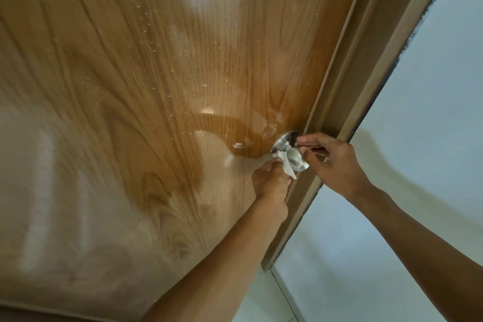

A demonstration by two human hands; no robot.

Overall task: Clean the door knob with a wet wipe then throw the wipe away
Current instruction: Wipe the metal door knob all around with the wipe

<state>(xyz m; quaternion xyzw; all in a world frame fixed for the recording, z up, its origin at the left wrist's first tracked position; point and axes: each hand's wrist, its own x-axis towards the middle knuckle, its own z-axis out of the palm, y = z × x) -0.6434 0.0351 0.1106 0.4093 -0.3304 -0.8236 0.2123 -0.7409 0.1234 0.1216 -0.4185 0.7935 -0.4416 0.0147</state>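
A round silver door knob [296, 159] sticks out of a glossy wood-grain door [156, 112], close to the door's right edge. A white wet wipe [287, 165] is wrapped around the knob's neck. My left hand [270, 180] pinches one end of the wipe just below and left of the knob. My right hand [332, 162] comes in from the right, with its fingertips at the knob's far side, where the wipe's other end lies. Those fingers hide part of the knob.
A brown door frame [347, 102] runs diagonally right next to the knob. A pale wall [431, 86] lies beyond it on the right. White floor tiles [271, 300] show at the bottom. Dried drip marks run down the door.
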